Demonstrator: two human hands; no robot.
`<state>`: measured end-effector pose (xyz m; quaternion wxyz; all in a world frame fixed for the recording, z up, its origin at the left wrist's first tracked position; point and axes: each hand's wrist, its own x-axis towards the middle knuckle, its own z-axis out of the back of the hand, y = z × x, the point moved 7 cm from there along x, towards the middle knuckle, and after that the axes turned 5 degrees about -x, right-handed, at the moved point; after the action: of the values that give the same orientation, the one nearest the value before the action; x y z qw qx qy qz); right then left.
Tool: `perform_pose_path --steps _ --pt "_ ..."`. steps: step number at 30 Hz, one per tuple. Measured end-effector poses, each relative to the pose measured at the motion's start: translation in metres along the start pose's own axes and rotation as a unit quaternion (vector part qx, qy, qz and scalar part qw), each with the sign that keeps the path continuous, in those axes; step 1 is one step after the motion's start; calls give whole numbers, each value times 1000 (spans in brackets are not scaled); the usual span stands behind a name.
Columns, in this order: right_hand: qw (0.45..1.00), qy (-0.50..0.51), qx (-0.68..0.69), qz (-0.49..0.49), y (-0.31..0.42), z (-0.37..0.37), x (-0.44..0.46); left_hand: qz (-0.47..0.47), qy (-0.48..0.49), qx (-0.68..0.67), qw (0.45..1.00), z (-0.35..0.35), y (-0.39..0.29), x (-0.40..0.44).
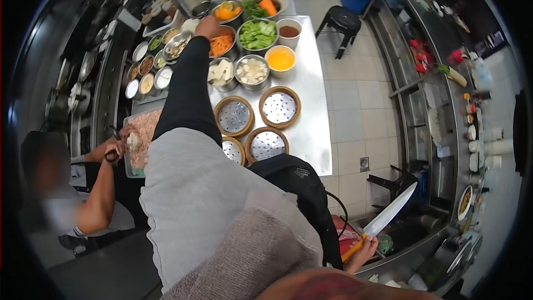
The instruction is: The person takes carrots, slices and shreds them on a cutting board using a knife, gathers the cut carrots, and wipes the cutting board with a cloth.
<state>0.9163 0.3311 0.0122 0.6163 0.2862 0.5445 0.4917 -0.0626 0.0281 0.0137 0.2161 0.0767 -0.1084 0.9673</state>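
Observation:
My left hand (207,26), at the end of a black sleeve, reaches over the metal bowls at the far side of the table. It is beside a bowl of shredded carrot (222,42) and near a bowl of orange pieces (226,12). Its fingers are hidden from view. Low on the right, my right hand (362,253) is closed around the yellow handle of a large kitchen knife (390,210), whose blade points up and away. Chopped lettuce (257,34), white cubes (252,71) and white slices (221,71) fill nearby bowls.
Several round bamboo steamers (280,107) sit on the metal table (313,105). Cups of yellow liquid (280,59) and brown liquid (288,32) stand near its right edge. At left, another person's hands (114,147) work by a tray of pinkish minced food (147,130). A black stool (340,22) stands beyond.

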Motion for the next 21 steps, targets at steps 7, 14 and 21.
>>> perform_pose_path --steps 7,14,21 --pt "999 -12 -33 -22 5 -25 -6 70 -58 -100 991 22 -13 -6" --pt "999 -5 1 -42 9 -44 20 84 -155 -259 950 26 38 41" --pt "997 -23 -48 -52 17 -66 30 -47 37 -92 994 -24 -24 96"
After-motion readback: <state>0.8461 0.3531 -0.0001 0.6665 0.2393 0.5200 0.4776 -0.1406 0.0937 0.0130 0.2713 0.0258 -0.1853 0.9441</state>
